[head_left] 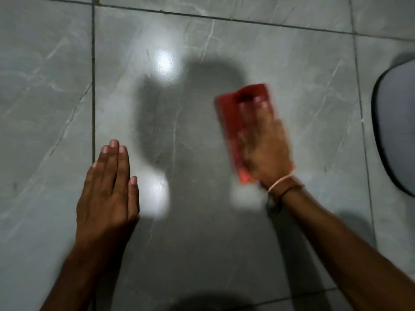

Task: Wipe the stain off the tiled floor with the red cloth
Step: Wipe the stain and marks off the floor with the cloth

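A folded red cloth [231, 122] lies flat on the grey tiled floor [190, 142], right of centre. My right hand [265, 149] presses down on the cloth with fingers spread over it; both are motion-blurred. My left hand [110, 187] rests flat on the tile at lower left, palm down, fingers together, holding nothing. A bracelet circles my right wrist. No distinct stain shows on the glossy tile; a tiny dark speck [207, 174] sits between my hands.
A round grey object with a dark rim [395, 126] sits at the right edge. Dark grout lines [93, 97] run down the left and across the top. Bright light reflections [165, 63] and my shadow cover the middle tile.
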`<state>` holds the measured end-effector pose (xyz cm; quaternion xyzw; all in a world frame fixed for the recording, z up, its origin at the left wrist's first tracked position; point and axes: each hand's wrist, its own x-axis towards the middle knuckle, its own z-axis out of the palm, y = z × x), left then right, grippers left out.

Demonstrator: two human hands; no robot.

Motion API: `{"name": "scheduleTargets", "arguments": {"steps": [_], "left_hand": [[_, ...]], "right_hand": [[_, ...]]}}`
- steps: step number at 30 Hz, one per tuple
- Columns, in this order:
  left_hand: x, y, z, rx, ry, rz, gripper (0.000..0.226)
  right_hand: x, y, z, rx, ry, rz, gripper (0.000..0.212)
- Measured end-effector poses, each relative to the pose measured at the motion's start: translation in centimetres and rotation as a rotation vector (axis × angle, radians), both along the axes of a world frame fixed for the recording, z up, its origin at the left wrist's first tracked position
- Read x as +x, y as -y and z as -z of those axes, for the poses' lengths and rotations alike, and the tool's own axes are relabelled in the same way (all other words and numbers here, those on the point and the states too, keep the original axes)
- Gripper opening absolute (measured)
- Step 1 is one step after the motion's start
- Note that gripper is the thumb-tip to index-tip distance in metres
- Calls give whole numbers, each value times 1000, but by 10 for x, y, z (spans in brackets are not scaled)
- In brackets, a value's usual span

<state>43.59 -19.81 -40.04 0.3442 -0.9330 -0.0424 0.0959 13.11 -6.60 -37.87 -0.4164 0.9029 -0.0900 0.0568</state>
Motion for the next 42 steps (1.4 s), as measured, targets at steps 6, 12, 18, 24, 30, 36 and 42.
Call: {"name": "scheduleTargets", "arguments": {"steps": [6, 12, 18, 24, 30, 36, 42], "left_hand": [[-3, 0, -3, 88, 24, -57, 58], [-1, 0, -8, 113, -19, -126, 59], [0, 13, -9, 31, -10, -131, 58], [39, 34, -14, 46, 38, -214, 55], [56, 35, -19, 195, 54, -190, 57], [66, 28, -16, 197, 41, -199, 57], [76, -2, -19, 233, 59, -213, 59]], "right_hand": [[35, 17, -6, -17, 10, 161, 65], [138, 6, 8, 65, -22, -223, 69], [70, 155, 1, -18, -30, -245, 65], [17, 297, -1, 72, -51, -401, 64], [95, 205, 5, 37, -47, -525, 66], [206, 67, 14, 21, 5, -492, 66], [279, -25, 17, 36, 47, -396, 76]]}}
